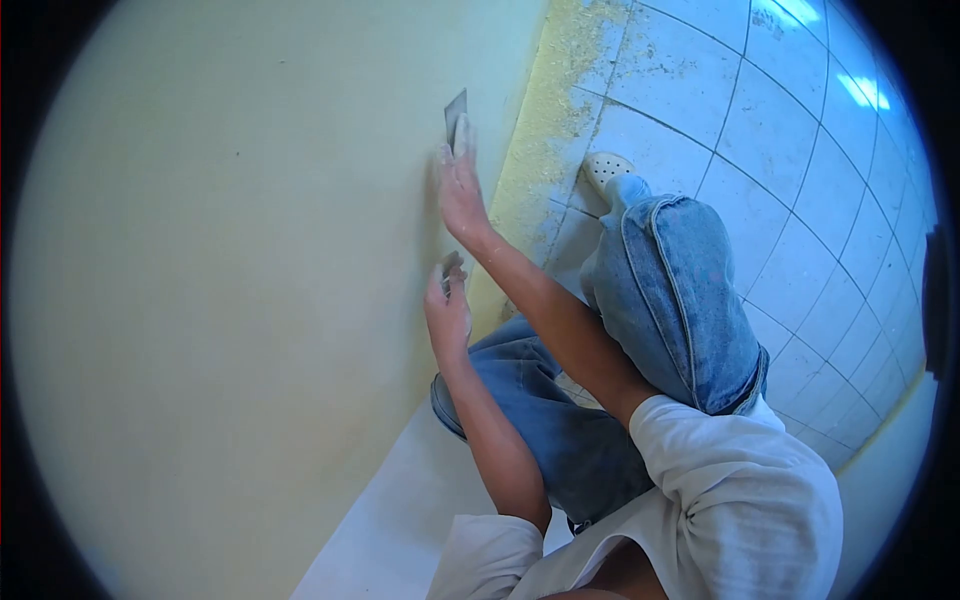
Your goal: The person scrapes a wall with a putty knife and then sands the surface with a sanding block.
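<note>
A pale yellowish wall (250, 260) fills the left side of the head view. My right hand (461, 195) is closed around a flat metal scraper (455, 108) near the wall's edge by the floor; its grey blade sticks out past the fingertips. Whitish dust or paste coats the fingers. Below it, closer to my body, my left hand (446, 312) is curled close to the wall, with a small dark and grey item between the fingers that is too unclear to name.
Yellowish residue (530, 150) runs along the foot of the wall. White floor tiles (770, 130) with dark joints spread to the right. My bent knees in blue jeans (685, 300) and a light perforated shoe (606, 170) are beside the hands. A white surface (385, 510) lies below.
</note>
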`<state>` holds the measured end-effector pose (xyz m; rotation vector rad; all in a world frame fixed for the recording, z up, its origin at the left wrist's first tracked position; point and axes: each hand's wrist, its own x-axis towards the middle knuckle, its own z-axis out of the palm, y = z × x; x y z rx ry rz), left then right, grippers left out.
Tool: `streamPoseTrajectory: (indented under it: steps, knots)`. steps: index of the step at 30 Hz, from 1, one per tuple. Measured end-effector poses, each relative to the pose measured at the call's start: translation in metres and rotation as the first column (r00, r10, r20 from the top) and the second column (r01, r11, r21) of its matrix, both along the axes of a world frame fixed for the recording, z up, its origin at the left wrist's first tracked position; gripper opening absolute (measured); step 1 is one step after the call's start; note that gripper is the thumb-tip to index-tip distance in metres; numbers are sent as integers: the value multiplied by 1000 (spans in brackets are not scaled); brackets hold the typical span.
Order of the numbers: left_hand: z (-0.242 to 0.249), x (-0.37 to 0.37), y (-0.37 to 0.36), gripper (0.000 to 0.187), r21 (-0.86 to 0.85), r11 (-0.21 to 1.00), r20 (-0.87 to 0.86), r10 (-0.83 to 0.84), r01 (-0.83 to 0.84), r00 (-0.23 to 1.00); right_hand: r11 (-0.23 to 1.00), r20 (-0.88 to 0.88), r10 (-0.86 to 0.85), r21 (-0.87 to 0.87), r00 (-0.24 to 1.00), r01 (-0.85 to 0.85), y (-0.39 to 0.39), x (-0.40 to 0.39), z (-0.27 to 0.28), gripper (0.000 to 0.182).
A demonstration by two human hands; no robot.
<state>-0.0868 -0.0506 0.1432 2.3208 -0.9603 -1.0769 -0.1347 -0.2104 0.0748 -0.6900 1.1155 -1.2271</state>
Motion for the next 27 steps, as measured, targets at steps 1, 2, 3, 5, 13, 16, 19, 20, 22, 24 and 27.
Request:
streamPoseTrajectory:
  steps: [1, 2, 3, 5, 13, 16, 19, 20, 22, 24, 27]
  knots:
    - [2, 2, -1, 37, 2, 1000, 7, 5, -5, 1000, 998, -19, 56, 28, 998, -55, -6, -7, -4, 80]
    - [5, 0, -3, 37, 6, 1000, 8, 11, -11, 1000, 992, -41, 113, 58, 993, -111, -10, -12, -9, 82]
    - [6, -2, 0, 37, 10, 1000, 6, 19, -19, 1000, 996, -34, 70, 65, 997, -68, -15, -13, -1, 83]
    - [6, -3, 1, 37, -2, 1000, -20, 24, -24, 1000, 996, -24, -16, 84, 1000, 18, -26, -7, 15, 86]
    - [11, -5, 4, 38, 38, 998, 29, 39, -40, 999, 994, -147, 104, -18, 984, -108, -13, 16, 0, 84]
    - [4, 4, 5, 38, 121, 992, 102, 16, -28, 995, 992, -107, 122, 41, 987, -118, -2, 19, 23, 78]
    - [2, 9, 18, 37, 44, 997, 54, 68, -70, 996, 995, -68, 47, 86, 997, -41, -19, 17, -10, 74]
    - [6, 5, 18, 37, 24, 997, 42, 74, -75, 996, 997, -77, 22, 70, 997, -17, -23, 21, -27, 73]
    - [4, 2, 9, 37, 27, 997, 50, 64, -65, 997, 994, -137, 105, 24, 985, -103, -1, 32, -30, 74]
    - [-5, 4, 11, 37, 122, 992, 86, 34, -45, 996, 993, -125, 119, 31, 985, -116, 7, 30, -20, 75]
    - [-3, 8, 12, 38, 33, 999, -2, 23, -23, 1000, 986, 70, 58, 154, 996, -68, -5, 20, -14, 78]
